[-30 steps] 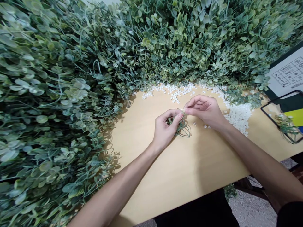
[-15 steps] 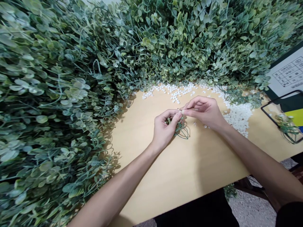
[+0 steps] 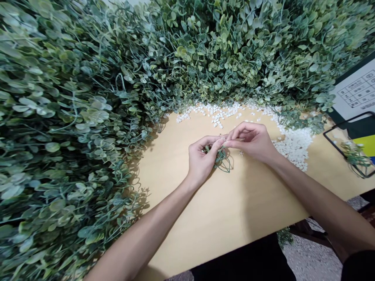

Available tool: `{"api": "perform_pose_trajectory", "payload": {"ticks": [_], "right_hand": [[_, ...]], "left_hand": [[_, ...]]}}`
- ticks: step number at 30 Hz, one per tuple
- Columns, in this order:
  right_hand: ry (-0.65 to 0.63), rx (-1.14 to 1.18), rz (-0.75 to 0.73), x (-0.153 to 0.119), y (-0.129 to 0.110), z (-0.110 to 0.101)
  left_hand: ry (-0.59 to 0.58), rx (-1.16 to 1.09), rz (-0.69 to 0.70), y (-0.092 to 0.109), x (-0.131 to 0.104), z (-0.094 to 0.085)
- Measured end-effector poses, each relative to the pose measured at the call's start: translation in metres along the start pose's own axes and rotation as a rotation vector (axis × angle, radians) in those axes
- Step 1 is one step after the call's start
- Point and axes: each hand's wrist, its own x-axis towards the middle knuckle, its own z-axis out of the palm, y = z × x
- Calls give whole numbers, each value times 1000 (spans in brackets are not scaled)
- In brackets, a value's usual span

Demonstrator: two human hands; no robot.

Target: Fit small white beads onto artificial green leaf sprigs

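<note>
My left hand (image 3: 203,158) is closed round a small artificial green sprig (image 3: 223,160), whose thin looped stems hang out below the fingers over the table. The thumb and forefinger pinch at its upper end. My right hand (image 3: 250,139) meets them there, its thumb and fingertips pressed together on something tiny that the fingers mostly cover; a thin pale bit sticks out near them. Under the right hand a small white star-shaped piece (image 3: 240,153) lies on the wooden table (image 3: 211,214).
Dense artificial foliage (image 3: 88,97) walls the table's left and back. Small white pieces (image 3: 294,148) are strewn along the back and heaped on the right. A black wire frame (image 3: 328,135) stands at the right, with a sprig (image 3: 356,154) inside and a printed sheet (image 3: 356,95) behind it.
My right hand has shifted slightly down and its fingers have curled a little more. The left hand with the sprig has moved a touch to the left.
</note>
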Motion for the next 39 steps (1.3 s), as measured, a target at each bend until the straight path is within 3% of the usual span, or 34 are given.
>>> {"api": "perform_pose_trajectory", "payload": {"ticks": [5,17,39], "right_hand": [[38,45,-27,0,6,-2],[51,-10,45,1,-6,-3],[-6,51,87,3,-10,-7]], "left_hand": [[1,-1,8,0,0,0],[-27,1,4,1,-1,0],[-49,4,-10,-1,-1,0]]}}
